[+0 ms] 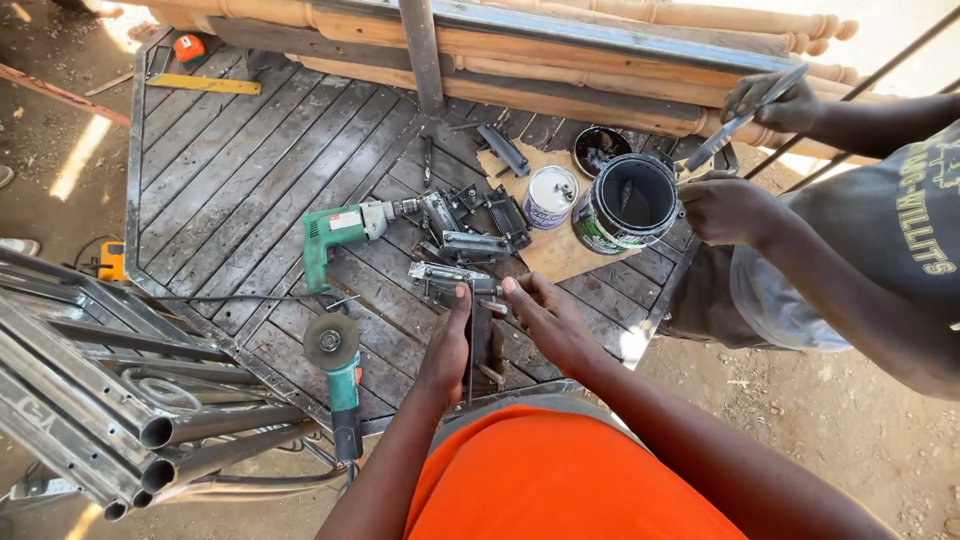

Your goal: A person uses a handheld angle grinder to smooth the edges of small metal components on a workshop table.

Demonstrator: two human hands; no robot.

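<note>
Down on the dark metal gate panel (230, 150), the left hand (447, 350) and right hand (545, 320) both pinch a small metal lock piece (480, 335) between them, beside a green drill (335, 235); a co-worker's hand (725, 208) steadies a paint can (628, 203).

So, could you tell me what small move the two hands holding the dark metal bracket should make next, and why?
Probably steady it first. The left hand and right hand grip the upright dark metal bracket from both sides, just below a grey metal lock part on the dark slatted metal door. Easing the bracket up against that part seems the likely small move.
</note>
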